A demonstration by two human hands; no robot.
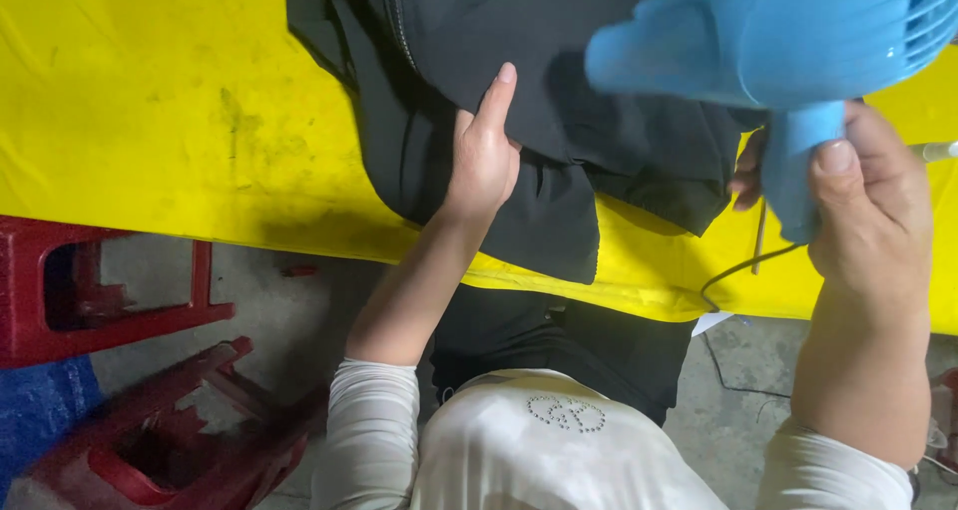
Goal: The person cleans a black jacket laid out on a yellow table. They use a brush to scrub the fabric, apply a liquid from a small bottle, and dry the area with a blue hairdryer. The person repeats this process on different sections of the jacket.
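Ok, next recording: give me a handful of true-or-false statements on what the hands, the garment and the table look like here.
1. The right hand grips a blue hair dryer by its handle. True.
2. The left hand holds a pair of scissors. False: it rests flat on the black garment, fingers extended.
3. The garment lies on a yellow table cover. True.
4. The stools at the lower left are green. False: they are red.
5. A zipper runs along the garment near the top edge. True.
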